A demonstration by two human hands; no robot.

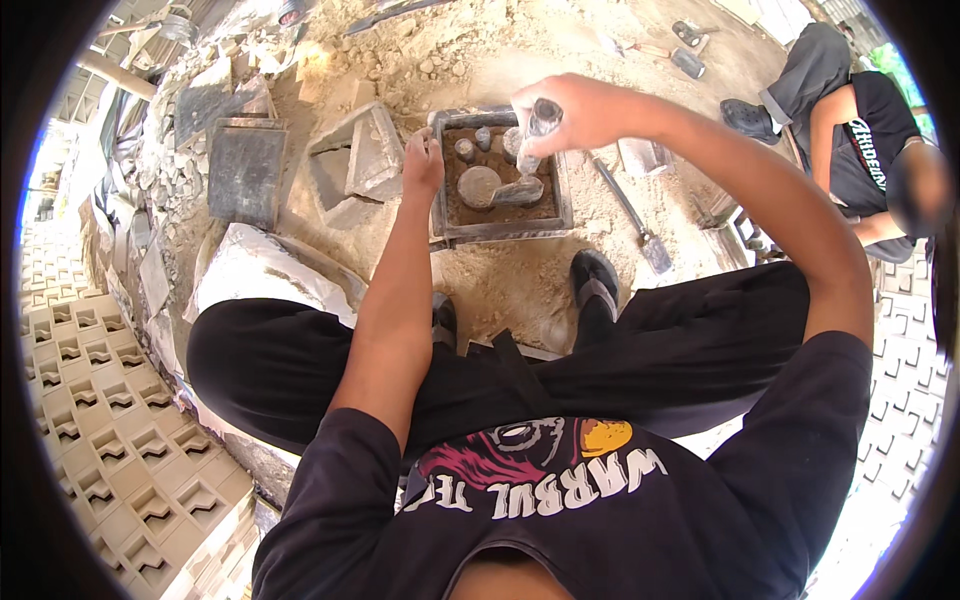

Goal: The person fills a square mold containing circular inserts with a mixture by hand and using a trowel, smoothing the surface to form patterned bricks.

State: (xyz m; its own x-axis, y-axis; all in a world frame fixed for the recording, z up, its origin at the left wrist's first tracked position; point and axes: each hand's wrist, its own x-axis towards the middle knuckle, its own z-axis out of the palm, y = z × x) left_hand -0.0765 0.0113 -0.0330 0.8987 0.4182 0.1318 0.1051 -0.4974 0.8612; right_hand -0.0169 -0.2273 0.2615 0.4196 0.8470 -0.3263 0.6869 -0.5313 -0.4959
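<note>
Inside the square frame, toward its lower right corner: a trowel-like tool.
From my remote seat I see the right hand, fingers wrapped round its handle; the left hand is at the frame's upper left edge, but I can't tell whether its fingers grip. A round disc lies just left of the blade, small cylinders nearer the top edge.
</note>
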